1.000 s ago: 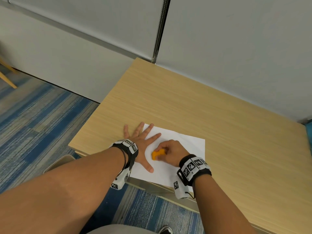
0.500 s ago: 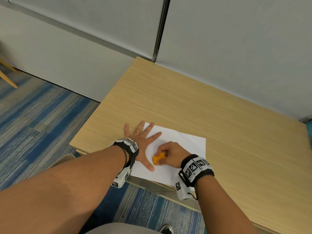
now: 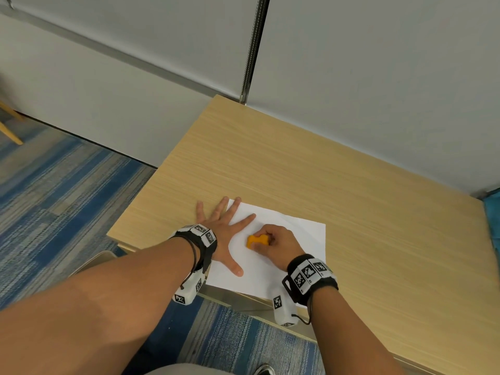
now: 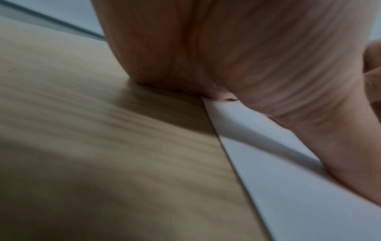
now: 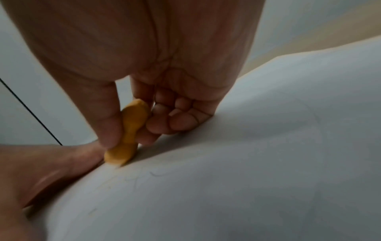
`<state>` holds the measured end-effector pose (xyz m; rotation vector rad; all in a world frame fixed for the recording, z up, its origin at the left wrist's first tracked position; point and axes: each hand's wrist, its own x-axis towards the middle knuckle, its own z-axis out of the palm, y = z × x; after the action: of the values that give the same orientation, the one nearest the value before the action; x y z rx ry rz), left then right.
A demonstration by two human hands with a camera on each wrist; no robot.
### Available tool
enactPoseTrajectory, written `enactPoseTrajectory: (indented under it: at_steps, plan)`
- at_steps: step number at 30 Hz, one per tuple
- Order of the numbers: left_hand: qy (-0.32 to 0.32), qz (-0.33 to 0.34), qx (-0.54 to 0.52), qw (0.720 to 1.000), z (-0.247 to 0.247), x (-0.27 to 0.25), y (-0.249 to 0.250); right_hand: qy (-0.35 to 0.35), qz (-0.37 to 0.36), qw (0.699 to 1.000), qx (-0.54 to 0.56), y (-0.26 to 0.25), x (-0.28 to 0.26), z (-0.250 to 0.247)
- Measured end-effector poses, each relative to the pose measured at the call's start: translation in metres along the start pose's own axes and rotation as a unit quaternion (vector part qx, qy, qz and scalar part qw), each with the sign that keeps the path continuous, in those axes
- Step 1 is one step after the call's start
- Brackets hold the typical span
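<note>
A white sheet of paper (image 3: 292,239) lies near the front left corner of a wooden table (image 3: 297,163). My left hand (image 3: 224,226) lies flat with fingers spread, pressing the sheet's left edge (image 4: 268,163) down. My right hand (image 3: 273,239) pinches a small orange eraser (image 3: 257,240) between thumb and fingers. In the right wrist view the orange eraser (image 5: 128,135) touches the paper (image 5: 247,163) with its lower end, just beside my left thumb (image 5: 51,166). Faint pencil marks show on the paper near it.
The table stands against grey wall panels (image 3: 351,63). Its front edge (image 3: 243,299) lies just below the paper, and blue striped carpet (image 3: 54,198) spreads to the left. A wooden chair leg (image 3: 10,133) shows at the far left.
My right hand has slid the eraser back up and to the right across the paper after dipping toward my left thumb. The left hand has stayed flat in place.
</note>
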<state>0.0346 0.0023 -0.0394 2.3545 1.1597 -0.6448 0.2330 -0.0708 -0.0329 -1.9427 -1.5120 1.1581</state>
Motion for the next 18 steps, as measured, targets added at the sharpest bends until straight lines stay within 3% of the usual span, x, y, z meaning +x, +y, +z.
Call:
enactPoseTrajectory:
  at_steps: [4,9,11,13,18]
  plan:
    - [0.016,0.016,-0.029,0.999,0.001,-0.001,-0.005,0.112,0.043,0.988,0.097,0.000,0.008,0.002]
    - [0.036,0.005,-0.030,0.999,0.005,0.002,-0.004,0.239,0.139,0.936,0.219,-0.005,0.021,0.012]
    - [0.035,0.002,-0.015,0.999,0.008,0.005,-0.003,0.233,0.150,0.931,0.238,-0.003,0.020,0.015]
    - [0.032,-0.004,-0.018,0.999,0.008,0.005,-0.002,0.195,0.141,0.946,0.215,-0.004,0.017,0.012]
    - [0.007,-0.011,-0.020,1.000,0.003,0.003,0.001,0.061,0.075,0.994,0.049,-0.014,0.020,-0.002]
